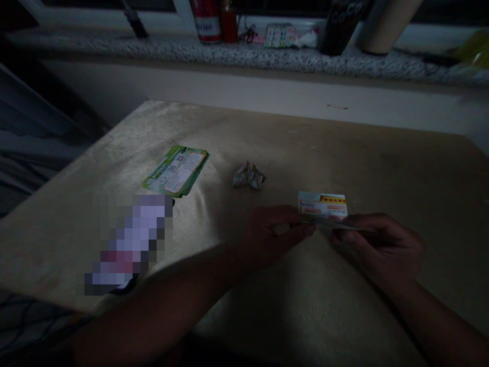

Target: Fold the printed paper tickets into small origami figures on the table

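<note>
My left hand (277, 232) pinches the left end of a thin paper sheet (327, 223) between thumb and fingers. The sheet is seen nearly edge-on, just above the table. At its right end my right hand (382, 242) grips it the same way. Directly behind the sheet shows a white printed card (323, 204) with orange print and a yellow-and-red strip; whether it touches the held sheet I cannot tell. Left of it, a small folded paper piece (249, 176) with pointed tips sits on the table.
Green printed flyers (178, 171) lie stacked on the table (214, 132) at left. In front of them is a phone (132, 242), its screen blurred out. On the speckled windowsill (168, 48) stand a dark cup (340, 25), a beige cylinder (387, 25) and red containers (206, 23).
</note>
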The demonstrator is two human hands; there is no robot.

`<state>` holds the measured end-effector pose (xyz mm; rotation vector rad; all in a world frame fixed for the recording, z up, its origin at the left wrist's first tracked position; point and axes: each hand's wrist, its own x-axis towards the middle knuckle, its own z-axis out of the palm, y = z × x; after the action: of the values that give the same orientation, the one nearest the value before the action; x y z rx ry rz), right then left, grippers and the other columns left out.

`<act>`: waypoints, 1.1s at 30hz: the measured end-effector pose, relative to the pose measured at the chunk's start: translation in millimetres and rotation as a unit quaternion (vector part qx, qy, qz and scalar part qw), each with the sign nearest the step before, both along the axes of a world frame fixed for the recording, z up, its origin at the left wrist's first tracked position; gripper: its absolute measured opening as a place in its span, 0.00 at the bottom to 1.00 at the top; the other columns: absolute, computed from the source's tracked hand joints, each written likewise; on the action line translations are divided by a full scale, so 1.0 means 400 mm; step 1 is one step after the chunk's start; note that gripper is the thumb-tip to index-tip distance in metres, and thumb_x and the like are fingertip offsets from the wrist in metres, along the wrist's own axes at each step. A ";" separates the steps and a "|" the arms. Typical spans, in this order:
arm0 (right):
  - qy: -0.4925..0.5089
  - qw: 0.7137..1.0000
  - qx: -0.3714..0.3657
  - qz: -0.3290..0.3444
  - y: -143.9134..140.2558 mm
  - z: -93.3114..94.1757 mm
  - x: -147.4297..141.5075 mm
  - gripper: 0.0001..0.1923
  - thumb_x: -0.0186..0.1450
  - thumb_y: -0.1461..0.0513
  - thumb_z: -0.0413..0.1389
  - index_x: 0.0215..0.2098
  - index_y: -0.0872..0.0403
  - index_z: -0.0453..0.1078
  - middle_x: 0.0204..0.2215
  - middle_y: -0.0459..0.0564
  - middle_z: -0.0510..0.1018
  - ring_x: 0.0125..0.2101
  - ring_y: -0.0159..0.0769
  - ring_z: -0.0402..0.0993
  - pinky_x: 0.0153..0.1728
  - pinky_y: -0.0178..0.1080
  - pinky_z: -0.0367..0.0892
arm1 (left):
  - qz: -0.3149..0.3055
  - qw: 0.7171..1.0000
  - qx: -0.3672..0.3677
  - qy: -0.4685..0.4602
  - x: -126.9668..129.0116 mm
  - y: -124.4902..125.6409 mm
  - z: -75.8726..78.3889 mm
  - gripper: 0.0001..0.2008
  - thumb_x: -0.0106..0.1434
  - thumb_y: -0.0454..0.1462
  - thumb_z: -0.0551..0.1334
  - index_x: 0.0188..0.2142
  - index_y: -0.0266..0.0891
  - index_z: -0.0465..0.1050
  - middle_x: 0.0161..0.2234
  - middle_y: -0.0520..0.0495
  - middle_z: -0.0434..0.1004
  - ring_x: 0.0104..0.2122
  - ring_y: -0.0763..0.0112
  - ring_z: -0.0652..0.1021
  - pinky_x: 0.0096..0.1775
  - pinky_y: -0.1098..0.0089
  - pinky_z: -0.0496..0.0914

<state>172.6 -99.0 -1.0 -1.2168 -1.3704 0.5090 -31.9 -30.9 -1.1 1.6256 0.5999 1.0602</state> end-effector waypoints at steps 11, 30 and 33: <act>-0.102 0.995 0.008 0.001 0.005 0.003 0.001 0.08 0.61 0.64 0.66 0.38 0.46 0.77 0.30 0.44 0.85 0.24 0.36 0.81 0.23 0.36 0.75 | 0.034 0.999 0.024 0.006 -0.002 0.002 -0.006 0.05 0.59 0.37 0.69 0.32 0.36 0.81 0.35 0.44 0.85 0.34 0.68 0.83 0.40 0.68 0.77; -0.120 0.990 0.014 0.076 0.024 0.027 -0.001 0.06 0.61 0.67 0.63 0.28 0.50 0.74 0.24 0.45 0.83 0.22 0.35 0.79 0.22 0.34 0.73 | 0.037 0.993 -0.107 -0.029 -0.024 0.030 0.003 0.17 0.62 0.48 0.65 0.31 0.34 0.79 0.32 0.43 0.82 0.31 0.71 0.79 0.33 0.72 0.73; -0.154 0.976 0.037 0.152 0.034 0.030 -0.006 0.07 0.60 0.69 0.63 0.29 0.50 0.73 0.25 0.45 0.82 0.23 0.35 0.79 0.24 0.35 0.74 | -0.057 0.992 -0.106 0.033 -0.011 0.038 0.001 0.19 0.56 0.46 0.71 0.42 0.35 0.79 0.35 0.43 0.81 0.33 0.71 0.79 0.35 0.71 0.72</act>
<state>170.0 -85.3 11.0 -1.0589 -1.8416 0.4889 -36.2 -15.8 -0.6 1.4948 0.6327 0.8331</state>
